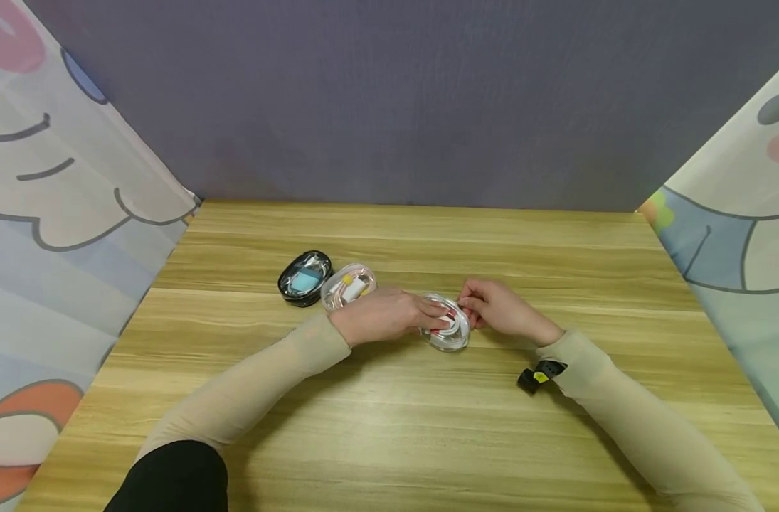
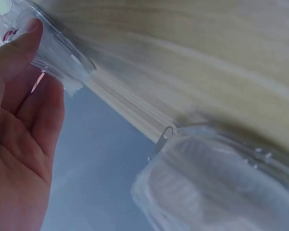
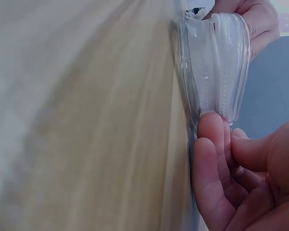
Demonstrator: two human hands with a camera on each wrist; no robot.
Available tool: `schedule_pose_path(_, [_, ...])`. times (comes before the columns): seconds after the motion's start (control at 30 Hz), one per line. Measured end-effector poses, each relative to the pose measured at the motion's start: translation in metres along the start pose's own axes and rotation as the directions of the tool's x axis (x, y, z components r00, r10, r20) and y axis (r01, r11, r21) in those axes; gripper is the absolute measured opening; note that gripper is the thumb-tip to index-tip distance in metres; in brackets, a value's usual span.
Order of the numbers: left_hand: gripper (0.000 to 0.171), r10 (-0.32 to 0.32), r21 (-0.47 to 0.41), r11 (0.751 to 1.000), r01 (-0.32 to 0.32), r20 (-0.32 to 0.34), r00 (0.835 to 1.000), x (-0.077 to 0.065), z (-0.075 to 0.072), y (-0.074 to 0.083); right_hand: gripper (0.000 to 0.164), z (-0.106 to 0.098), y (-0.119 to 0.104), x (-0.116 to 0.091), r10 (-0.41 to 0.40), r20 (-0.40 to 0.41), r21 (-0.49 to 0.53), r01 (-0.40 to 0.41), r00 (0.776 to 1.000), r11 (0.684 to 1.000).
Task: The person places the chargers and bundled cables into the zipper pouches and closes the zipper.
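A small clear zip case with a coiled white cable and something red inside lies on the table. My left hand holds it from the left, fingers over its top. In the left wrist view, thumb and fingers lie on either side of the case. At its right end my right hand pinches the zipper pull between thumb and fingertips, which mostly hide it. The right wrist view shows the zipper running along the case's side, up to those fingertips. Beside my left wrist lies another clear case with a pinkish cable and white plug.
A black-edged clear case with a light blue item inside touches the pinkish one's left side. The wood-grain table ends at a grey panel behind. Printed cloths hang left and right.
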State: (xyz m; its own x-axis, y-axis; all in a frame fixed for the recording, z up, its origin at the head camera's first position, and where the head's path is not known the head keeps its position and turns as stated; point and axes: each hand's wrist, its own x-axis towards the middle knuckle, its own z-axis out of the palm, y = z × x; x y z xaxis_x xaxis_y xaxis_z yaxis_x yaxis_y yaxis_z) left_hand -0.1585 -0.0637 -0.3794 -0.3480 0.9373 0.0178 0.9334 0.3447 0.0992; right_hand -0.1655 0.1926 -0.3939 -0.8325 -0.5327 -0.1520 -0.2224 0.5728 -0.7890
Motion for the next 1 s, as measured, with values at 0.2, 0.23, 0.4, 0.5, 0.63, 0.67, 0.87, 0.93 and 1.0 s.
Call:
schedule_pose_path(0.2, [0.055, -0.016, -0.006, 1.000, 0.016, 0.021, 1.000, 0.001, -0.003, 0.001, 0.015, 0.000, 0.002, -0.006, -0.003, 0.003, 0.000, 0.003, 1.000, 1.000])
schedule_pose_path(0.23, [0.055, -0.019, -0.010, 1.000, 0.020, 0.025, 1.000, 0.001, -0.004, 0.002, 0.015, 0.000, 0.002, -0.008, -0.004, 0.003, -0.006, 0.004, 1.000, 1.000])
schedule_pose_path(0.4, [0.053, -0.036, -0.027, 0.999, 0.037, 0.043, 0.998, 0.001, -0.004, 0.003, 0.017, 0.002, 0.002, -0.014, -0.012, -0.006, -0.019, 0.012, 1.000, 1.000])
schedule_pose_path(0.5, [0.053, -0.042, -0.023, 0.999, 0.043, 0.056, 0.998, 0.001, -0.004, 0.003, 0.018, 0.002, 0.001, -0.016, -0.018, -0.015, -0.024, 0.018, 1.000, 1.000])
schedule_pose_path(0.63, [0.056, -0.042, -0.015, 0.999, 0.043, 0.064, 0.997, 0.001, -0.004, 0.004, 0.018, 0.002, 0.002, -0.018, -0.019, -0.017, -0.032, 0.019, 1.000, 0.999])
schedule_pose_path(0.67, [0.057, -0.043, -0.015, 0.999, 0.044, 0.065, 0.997, 0.001, -0.004, 0.004, 0.018, 0.002, 0.002, -0.018, -0.017, -0.014, -0.029, 0.017, 1.000, 0.999])
schedule_pose_path(0.87, [0.056, -0.053, 0.000, 0.999, 0.053, 0.067, 0.996, 0.000, -0.006, 0.006, 0.017, 0.000, 0.003, -0.019, -0.010, 0.022, 0.009, 0.010, 1.000, 1.000])
schedule_pose_path(0.93, [0.055, -0.055, 0.005, 0.999, 0.054, 0.067, 0.996, -0.001, -0.005, 0.006, 0.017, 0.000, 0.004, -0.018, -0.008, 0.031, 0.019, 0.007, 0.999, 1.000])
schedule_pose_path(1.0, [0.052, -0.045, 0.020, 0.999, 0.044, 0.054, 0.997, -0.001, -0.004, 0.006, 0.016, -0.001, 0.006, -0.017, 0.005, 0.032, 0.032, -0.006, 0.999, 0.999])
